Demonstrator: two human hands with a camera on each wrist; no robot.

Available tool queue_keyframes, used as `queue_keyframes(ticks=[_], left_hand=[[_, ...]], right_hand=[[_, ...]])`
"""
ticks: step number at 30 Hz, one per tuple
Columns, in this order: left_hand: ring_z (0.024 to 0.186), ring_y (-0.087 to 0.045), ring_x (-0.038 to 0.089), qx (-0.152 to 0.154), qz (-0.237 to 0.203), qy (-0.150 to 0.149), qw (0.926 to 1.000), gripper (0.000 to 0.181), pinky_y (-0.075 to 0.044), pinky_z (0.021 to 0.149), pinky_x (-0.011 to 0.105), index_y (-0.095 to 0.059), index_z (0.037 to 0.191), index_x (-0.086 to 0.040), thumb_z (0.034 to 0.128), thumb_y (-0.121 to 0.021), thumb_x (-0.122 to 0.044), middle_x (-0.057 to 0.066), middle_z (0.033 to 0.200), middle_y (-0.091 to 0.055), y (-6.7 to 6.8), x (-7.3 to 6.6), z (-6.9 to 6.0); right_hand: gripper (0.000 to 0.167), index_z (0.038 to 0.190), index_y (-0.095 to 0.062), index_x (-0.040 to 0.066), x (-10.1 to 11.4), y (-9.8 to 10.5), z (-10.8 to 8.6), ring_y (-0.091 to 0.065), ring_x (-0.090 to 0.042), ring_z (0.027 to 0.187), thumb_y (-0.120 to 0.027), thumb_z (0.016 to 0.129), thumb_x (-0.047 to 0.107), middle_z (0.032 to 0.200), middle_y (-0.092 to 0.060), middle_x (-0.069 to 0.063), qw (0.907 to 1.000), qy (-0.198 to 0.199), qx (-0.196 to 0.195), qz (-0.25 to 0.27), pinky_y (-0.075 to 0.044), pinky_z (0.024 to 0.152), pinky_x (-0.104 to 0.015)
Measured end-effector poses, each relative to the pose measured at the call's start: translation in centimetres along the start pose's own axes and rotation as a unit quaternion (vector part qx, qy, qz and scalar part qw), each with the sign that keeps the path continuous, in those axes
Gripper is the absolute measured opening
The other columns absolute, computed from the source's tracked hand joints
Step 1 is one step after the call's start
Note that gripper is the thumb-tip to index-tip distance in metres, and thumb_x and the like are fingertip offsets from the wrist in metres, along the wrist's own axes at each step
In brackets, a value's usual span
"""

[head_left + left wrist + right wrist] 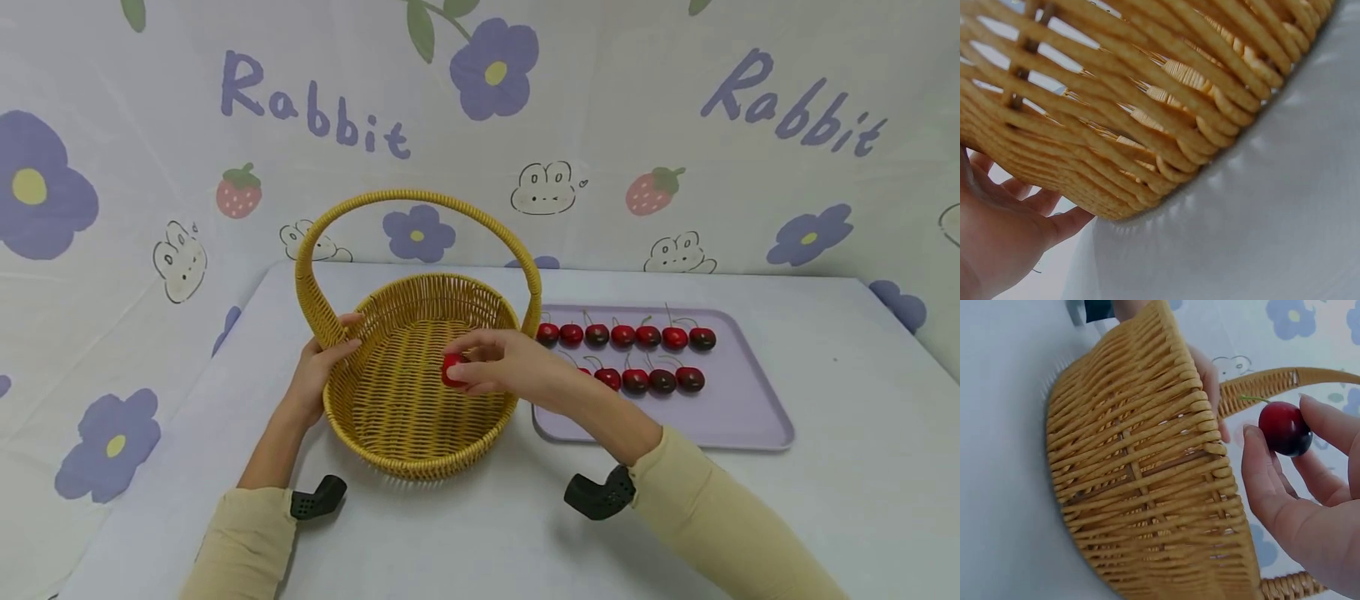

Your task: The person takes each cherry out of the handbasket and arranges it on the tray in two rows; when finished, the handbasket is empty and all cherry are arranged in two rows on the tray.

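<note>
A yellow-brown wicker basket with a tall arched handle stands upright on the table, and its woven floor shows bare. At its left side, my left hand grips the rim near the foot of the handle; the left wrist view shows those fingers against the outer weave. Over the basket's opening, my right hand pinches a dark red cherry between thumb and fingertips. In the right wrist view the cherry has a short green stem and hangs clear of the weave.
Right of the basket lies a lilac tray bearing two rows of stemmed cherries, partly hidden by my right hand and forearm. A white cloth covers the table. Behind it hangs a printed backdrop.
</note>
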State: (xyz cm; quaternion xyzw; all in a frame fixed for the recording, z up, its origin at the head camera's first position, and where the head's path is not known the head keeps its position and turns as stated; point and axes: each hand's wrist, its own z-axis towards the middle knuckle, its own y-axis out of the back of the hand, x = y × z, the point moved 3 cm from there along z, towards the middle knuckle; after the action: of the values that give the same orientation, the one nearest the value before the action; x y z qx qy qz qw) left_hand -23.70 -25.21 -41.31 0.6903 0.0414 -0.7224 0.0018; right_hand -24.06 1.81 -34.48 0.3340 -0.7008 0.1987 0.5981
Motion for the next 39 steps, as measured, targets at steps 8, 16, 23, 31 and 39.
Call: queue_keyframes(ticks=[8,16,23,31,39], left_hand=[[0.122,-0.037,0.023,-0.001,0.006,0.002,1.0000,0.045,-0.026,0.103,0.037,-0.041,0.140,-0.002,0.0972,-0.049,-0.011,0.011,0.143,-0.034,-0.1,-0.1,-0.1],[0.122,-0.037,0.024,-0.001,0.005,0.007,1.0000,0.045,-0.027,0.102,0.036,-0.040,0.141,-0.002,0.0972,-0.048,-0.010,0.012,0.143,-0.034,-0.2,0.1,-0.2],[0.124,-0.036,0.024,-0.001,0.007,0.004,1.0000,0.043,-0.026,0.103,0.037,-0.042,0.139,-0.004,0.0969,-0.049,-0.010,0.011,0.143,-0.034,-0.3,-0.1,-0.2],[0.125,-0.036,0.025,-0.001,0.006,0.004,1.0000,0.043,-0.025,0.104,0.037,-0.042,0.139,-0.004,0.0976,-0.049,-0.011,0.010,0.143,-0.034,-0.1,-0.1,-0.3],[0.128,-0.034,0.026,0.001,0.005,-0.002,1.0000,0.043,-0.023,0.107,0.041,-0.042,0.139,-0.002,0.0972,-0.049,-0.010,0.013,0.145,-0.032,-0.2,-0.1,-0.3]], right_hand=[[0.037,0.120,-0.058,0.005,-1.0,1.4,-2.7,-0.061,-0.029,0.098,-0.070,0.089,0.021,0.107,-0.060,-0.013,0.9993,0.003,0.000,-0.037,-0.049,0.087,-0.041],[0.038,0.118,-0.059,0.006,-3.3,3.6,-5.8,-0.060,-0.033,0.099,-0.070,0.088,0.025,0.109,-0.063,-0.013,0.9988,-0.006,0.000,-0.049,-0.048,0.089,-0.042],[0.035,0.114,-0.060,0.001,-5.2,5.9,-8.2,-0.059,-0.029,0.099,-0.072,0.086,0.018,0.109,-0.059,-0.017,0.9995,-0.015,-0.024,-0.017,-0.050,0.086,-0.036],[0.038,0.117,-0.055,-0.003,-6.9,8.7,-10.0,-0.061,-0.025,0.093,-0.071,0.087,0.015,0.107,-0.060,-0.017,0.9986,-0.020,-0.048,0.001,-0.051,0.084,-0.036],[0.029,0.116,-0.058,0.003,-8.4,13.2,-12.7,-0.064,-0.022,0.095,-0.067,0.090,0.013,0.108,-0.063,-0.011,0.9922,-0.038,-0.114,0.031,-0.051,0.083,-0.030]])
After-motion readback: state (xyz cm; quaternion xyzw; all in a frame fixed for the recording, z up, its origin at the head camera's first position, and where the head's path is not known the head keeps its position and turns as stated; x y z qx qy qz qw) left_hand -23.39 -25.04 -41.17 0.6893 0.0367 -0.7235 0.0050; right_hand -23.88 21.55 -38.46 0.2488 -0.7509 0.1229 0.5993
